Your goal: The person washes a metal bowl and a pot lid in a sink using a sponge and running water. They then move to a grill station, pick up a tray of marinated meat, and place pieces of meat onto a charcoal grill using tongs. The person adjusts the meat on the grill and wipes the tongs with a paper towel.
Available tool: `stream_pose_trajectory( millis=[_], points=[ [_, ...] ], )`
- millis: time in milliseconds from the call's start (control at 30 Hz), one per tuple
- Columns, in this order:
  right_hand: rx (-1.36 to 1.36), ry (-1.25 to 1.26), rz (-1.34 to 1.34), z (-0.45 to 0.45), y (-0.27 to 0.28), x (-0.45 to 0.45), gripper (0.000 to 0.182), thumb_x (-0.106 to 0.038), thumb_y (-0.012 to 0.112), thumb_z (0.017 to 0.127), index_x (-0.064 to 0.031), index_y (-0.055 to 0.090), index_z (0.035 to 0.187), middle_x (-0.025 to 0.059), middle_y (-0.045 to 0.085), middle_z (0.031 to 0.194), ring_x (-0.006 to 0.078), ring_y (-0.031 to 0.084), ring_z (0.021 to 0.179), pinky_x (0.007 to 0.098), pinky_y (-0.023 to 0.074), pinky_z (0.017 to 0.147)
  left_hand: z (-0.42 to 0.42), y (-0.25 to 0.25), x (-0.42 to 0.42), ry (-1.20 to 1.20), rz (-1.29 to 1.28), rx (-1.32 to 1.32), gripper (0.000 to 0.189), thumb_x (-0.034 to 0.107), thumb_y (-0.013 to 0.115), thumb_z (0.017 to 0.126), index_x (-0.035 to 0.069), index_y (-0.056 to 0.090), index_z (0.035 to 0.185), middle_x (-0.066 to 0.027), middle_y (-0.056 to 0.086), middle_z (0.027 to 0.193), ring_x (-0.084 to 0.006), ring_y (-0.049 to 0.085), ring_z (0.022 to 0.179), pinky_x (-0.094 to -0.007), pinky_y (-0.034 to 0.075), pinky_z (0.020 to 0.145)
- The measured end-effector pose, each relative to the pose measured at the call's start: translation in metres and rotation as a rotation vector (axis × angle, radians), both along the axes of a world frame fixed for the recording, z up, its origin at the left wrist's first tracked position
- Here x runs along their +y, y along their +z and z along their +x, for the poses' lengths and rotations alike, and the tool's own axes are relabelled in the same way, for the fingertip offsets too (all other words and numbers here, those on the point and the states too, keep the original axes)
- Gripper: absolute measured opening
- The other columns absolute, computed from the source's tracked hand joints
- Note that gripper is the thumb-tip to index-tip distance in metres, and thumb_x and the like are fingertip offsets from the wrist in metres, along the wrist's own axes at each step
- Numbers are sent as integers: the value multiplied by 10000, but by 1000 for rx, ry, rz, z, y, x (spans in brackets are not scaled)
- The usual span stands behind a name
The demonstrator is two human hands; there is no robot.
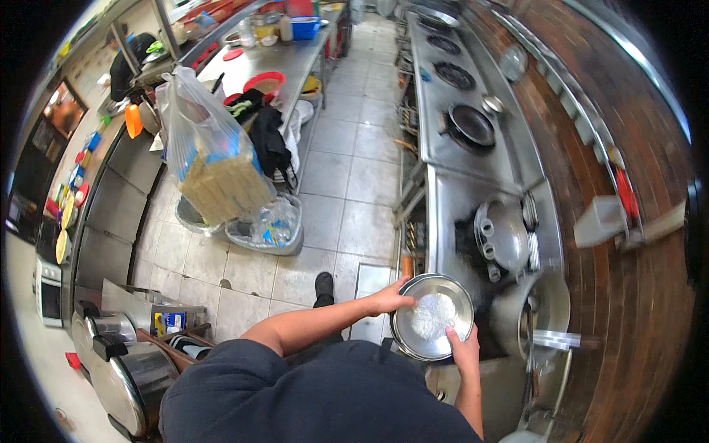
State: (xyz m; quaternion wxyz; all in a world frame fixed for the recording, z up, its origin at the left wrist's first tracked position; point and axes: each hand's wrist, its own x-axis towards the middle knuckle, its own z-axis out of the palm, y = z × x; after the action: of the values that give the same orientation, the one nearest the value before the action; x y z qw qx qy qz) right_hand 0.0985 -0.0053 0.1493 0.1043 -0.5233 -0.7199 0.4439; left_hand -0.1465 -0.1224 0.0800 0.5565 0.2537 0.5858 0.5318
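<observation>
Between my two hands is a round steel bowl (409,326), its rim doubled as though more than one is stacked. A bright whitish patch (435,317) covers its bottom; I cannot tell whether it is powder or glare. My left hand (392,299) grips the far left rim, thumb inside. At the near right rim, my right hand (464,344) holds on with its thumb over the edge. Just right of the bowl, a large metal pot (556,310) stands in the sink area, with long-handled utensils near it.
Beyond the bowl, a colander (509,235) and other cookware lie in the steel basin. A black pan (471,126) sits on the stove (429,119). Across the tiled aisle (327,171) are a bagged cardboard box (224,185) and a bin (266,243). Pressure cookers (135,382) stand at left. A person (124,63) is far left.
</observation>
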Motion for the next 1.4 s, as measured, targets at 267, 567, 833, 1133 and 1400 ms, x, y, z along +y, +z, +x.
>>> stream_pose_trajectory(
  millis=[267,567,833,1133,1400],
  points=[
    [90,169,-11,-248,17,57,740,-333,728,856,-5,387,1425,209,590,1263,300,574,1152,383,427,1001,-233,7,20,89,-41,-71,720,308,718,782,-48,434,1339,-200,562,1224,-260,540,1144,-362,459,947],
    [125,196,-76,-422,22,141,745,-335,655,933,17,292,1479,232,504,1363,300,518,1218,378,394,1038,-382,37,88,201,17,-275,721,264,692,818,-61,382,1382,-172,530,1268,-234,511,1182,-361,411,1026],
    [273,462,-156,-614,-6,264,713,-122,629,833,25,332,1464,205,519,1348,273,520,1218,360,398,1042,-540,21,153,470,28,-192,632,260,689,807,-64,486,1310,-184,615,1188,-230,615,1054,-345,498,918],
    [456,673,-115,-850,40,360,701,-153,653,842,14,369,1460,201,516,1355,252,524,1222,334,388,1049,-723,90,201,662,196,-209,509,186,679,852,-15,528,1294,-118,658,1119,-192,634,1043,-342,510,904],
    [366,646,-172,-1022,34,398,649,-201,624,844,-8,430,1432,199,569,1324,239,553,1209,336,401,1036,-901,33,256,712,135,-156,528,209,682,816,-96,539,1223,-170,651,1105,-193,630,995,-308,494,877]
  ],
)
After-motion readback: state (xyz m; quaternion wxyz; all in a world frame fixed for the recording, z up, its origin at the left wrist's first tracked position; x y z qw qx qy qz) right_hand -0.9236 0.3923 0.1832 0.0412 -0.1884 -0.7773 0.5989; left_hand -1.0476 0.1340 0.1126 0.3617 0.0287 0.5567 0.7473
